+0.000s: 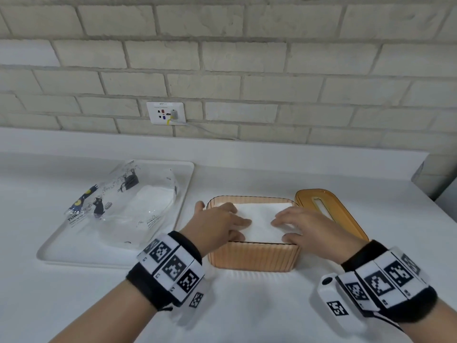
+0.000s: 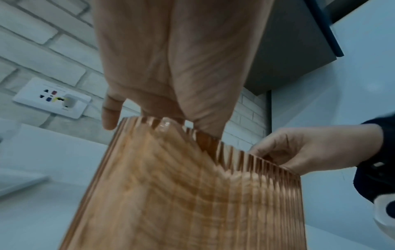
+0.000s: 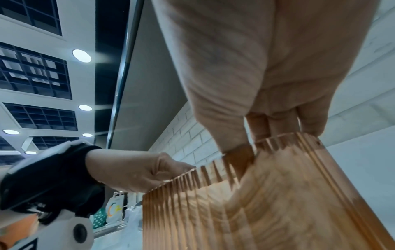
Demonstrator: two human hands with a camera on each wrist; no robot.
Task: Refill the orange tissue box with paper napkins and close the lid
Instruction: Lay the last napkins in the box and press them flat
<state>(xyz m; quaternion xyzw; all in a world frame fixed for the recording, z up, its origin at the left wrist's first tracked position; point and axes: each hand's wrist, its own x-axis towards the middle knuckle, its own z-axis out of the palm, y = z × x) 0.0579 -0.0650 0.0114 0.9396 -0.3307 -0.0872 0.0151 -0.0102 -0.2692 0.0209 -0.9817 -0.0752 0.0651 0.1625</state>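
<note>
Your left hand (image 1: 217,224) and right hand (image 1: 304,224) press flat, holding nothing, on napkins (image 1: 259,216) in the orange box (image 1: 252,258). Uneven pressure may leave them proud, jamming the lid (image 1: 329,209) right of the box.

My view: ribbed orange tissue box (image 1: 252,256) upright on counter, open, white paper napkins (image 1: 262,219) stacked flat inside; amber slotted lid (image 1: 329,209) lying just right of box.

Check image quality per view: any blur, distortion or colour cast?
Head view: evenly lit, wide-angle bend in the brick wall, soft shadow under the orange tissue box. Left wrist view: bluish cast, ribbed box wall smeared. Right wrist view: the same smear, ceiling lights flaring.
</note>
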